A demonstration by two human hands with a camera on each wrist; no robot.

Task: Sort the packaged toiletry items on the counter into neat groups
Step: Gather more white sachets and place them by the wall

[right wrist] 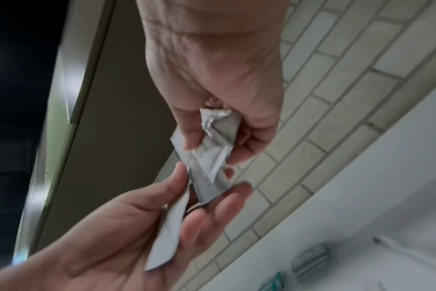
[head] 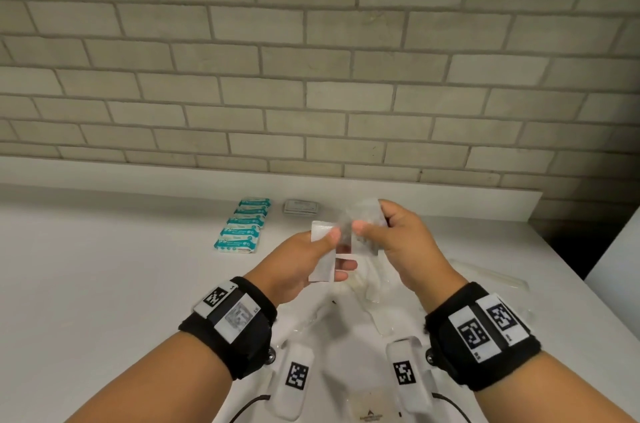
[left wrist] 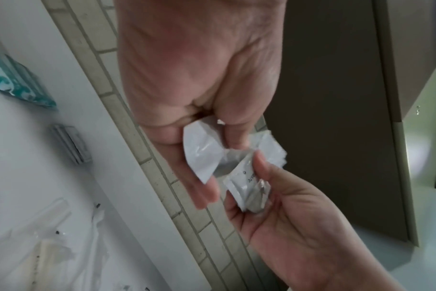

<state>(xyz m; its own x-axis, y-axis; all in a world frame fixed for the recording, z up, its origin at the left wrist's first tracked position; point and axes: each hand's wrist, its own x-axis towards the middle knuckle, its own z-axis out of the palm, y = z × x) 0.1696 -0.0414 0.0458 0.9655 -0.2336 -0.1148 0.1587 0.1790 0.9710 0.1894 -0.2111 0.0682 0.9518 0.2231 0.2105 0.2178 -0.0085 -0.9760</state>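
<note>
- My left hand (head: pixel 304 260) pinches a white sachet (head: pixel 322 251) above the counter (head: pixel 104 266).
- My right hand (head: pixel 398 242) pinches a crinkled clear sachet (head: pixel 365 228), touching the white one.
- Teal packets (head: pixel 242 227) lie in a row beyond my left hand.

The print on the row of teal-and-white wrapped packets (head: pixel 242 227), left of centre in the head view, is too small to read, as is the label on the small grey flat box stack (head: pixel 300 207) beside it. The clear plastic wrappers (head: pixel 367 287) below the hands blur into the white counter (head: pixel 104 266). In the left wrist view, the teal packets (left wrist: pixel 10 78) are cut off at the left edge. In the right wrist view, the white sachets (right wrist: pixel 209 157) between the fingers are motion-blurred.
</note>
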